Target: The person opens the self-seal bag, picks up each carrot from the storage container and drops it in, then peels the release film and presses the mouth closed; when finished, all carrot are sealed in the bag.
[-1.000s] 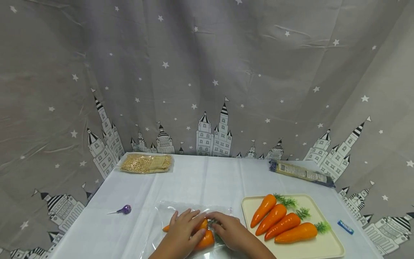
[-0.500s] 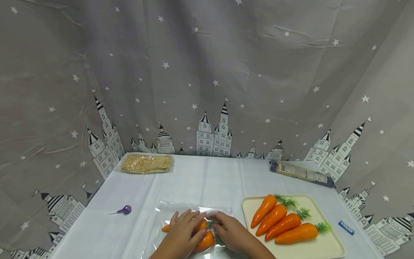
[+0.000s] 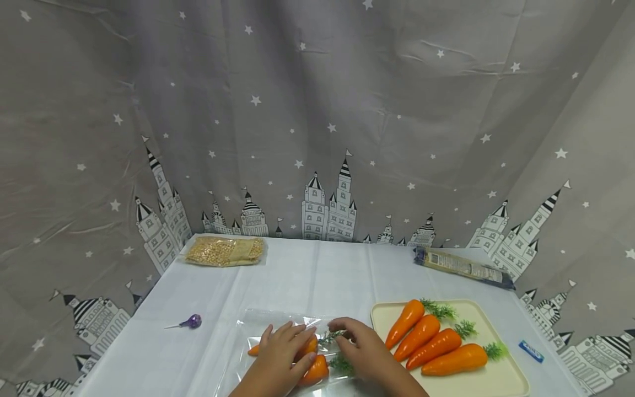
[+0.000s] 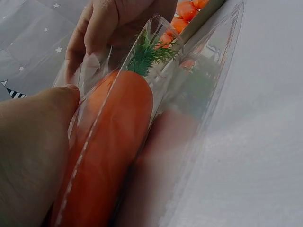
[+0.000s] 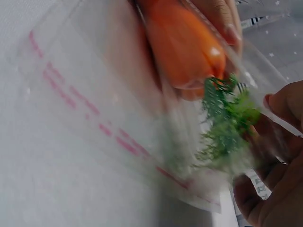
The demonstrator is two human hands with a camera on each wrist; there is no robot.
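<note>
A clear plastic bag (image 3: 253, 322) lies at the near middle of the table. Inside it are two orange carrots, a nearer carrot (image 3: 315, 370) and a farther one (image 3: 308, 346), their green tops (image 3: 341, 363) toward the bag's right end. My left hand (image 3: 283, 355) rests over both carrots, fingers spread and thumb between them. My right hand (image 3: 364, 347) is at the bag's right end by the greens, thumb and forefinger apart in a curve. In the right wrist view, a pink dashed strip (image 5: 85, 101) runs along the bag.
Right of the bag, a cream tray (image 3: 496, 380) holds several carrots (image 3: 448, 359). Beyond it lies a long packet (image 3: 463, 267), with a small blue pack (image 3: 531, 351) at the far right. At left are a purple lollipop (image 3: 193, 321) and a bag of yellow kernels (image 3: 225, 251).
My right hand has shifted a little to the right, away from my left hand, and more of the green tops now shows. The left hand stays in place on the carrots.
</note>
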